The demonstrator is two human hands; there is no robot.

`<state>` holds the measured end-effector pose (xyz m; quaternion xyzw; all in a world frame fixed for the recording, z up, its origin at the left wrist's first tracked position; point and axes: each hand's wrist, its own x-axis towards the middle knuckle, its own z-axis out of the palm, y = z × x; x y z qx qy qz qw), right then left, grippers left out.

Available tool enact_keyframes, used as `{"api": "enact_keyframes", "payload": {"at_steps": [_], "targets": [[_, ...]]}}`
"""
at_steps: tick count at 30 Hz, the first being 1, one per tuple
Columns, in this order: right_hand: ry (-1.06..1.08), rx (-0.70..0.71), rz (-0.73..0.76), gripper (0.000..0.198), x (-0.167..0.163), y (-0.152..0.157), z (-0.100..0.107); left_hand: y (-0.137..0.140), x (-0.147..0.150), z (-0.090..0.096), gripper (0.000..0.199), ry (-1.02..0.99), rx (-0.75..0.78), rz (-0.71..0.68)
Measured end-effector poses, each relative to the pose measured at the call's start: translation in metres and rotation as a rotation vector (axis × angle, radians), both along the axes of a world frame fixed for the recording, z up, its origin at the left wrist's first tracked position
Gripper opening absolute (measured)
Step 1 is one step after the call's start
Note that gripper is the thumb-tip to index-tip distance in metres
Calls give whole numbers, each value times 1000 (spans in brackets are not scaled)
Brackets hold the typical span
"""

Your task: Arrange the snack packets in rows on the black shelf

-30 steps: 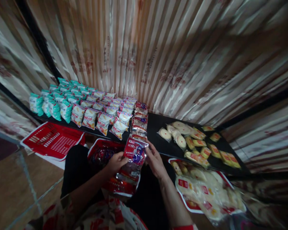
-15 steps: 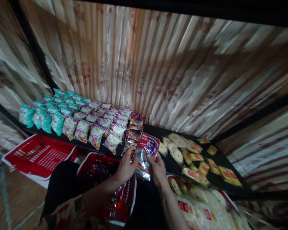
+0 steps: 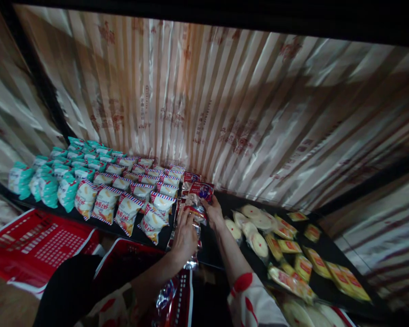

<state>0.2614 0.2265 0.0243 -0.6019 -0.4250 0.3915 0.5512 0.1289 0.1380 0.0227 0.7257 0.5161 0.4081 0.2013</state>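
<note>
A red and silver snack packet (image 3: 198,193) with a dark blue picture is held over the column of like packets on the black shelf. My right hand (image 3: 212,212) grips its right edge, thumb on top. At its lower left is my left hand (image 3: 184,236), fingers bent against the packet's lower part; their tips are partly hidden. Beneath the hands, more silver packets (image 3: 192,261) lie along the shelf and stick out at its front edge. Just left stand white striped snack bags (image 3: 153,222) in rows.
Turquoise bags (image 3: 67,190) stand at the shelf's left end. Round pale packaged cakes (image 3: 259,245) and yellow packs (image 3: 303,268) lie on the black shelf (image 3: 221,254) to the right. Below are a red bag (image 3: 44,245) and an open red bag holding packets (image 3: 167,295). Striped plastic sheeting (image 3: 204,100) hangs behind.
Both hands have moved forward and up, carrying the packet from in front of the shelf to over the packet column. The camera view has shifted slightly.
</note>
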Motion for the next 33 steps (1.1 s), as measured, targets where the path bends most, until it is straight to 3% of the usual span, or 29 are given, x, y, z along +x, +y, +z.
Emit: {"api": "enact_keyframes", "payload": {"at_steps": [6, 12, 19, 33], "targets": [[-239, 25, 12, 52, -3, 33, -6, 18, 5, -4, 53, 15, 39, 70], [-619, -89, -67, 57, -6, 39, -9, 26, 5, -7, 51, 91, -81, 42], [-906, 26, -78, 48, -10, 37, -29, 27, 6, -13, 51, 106, -45, 44], [-922, -45, -50, 53, -20, 33, -30, 30, 5, -6, 46, 178, -89, 69]]}}
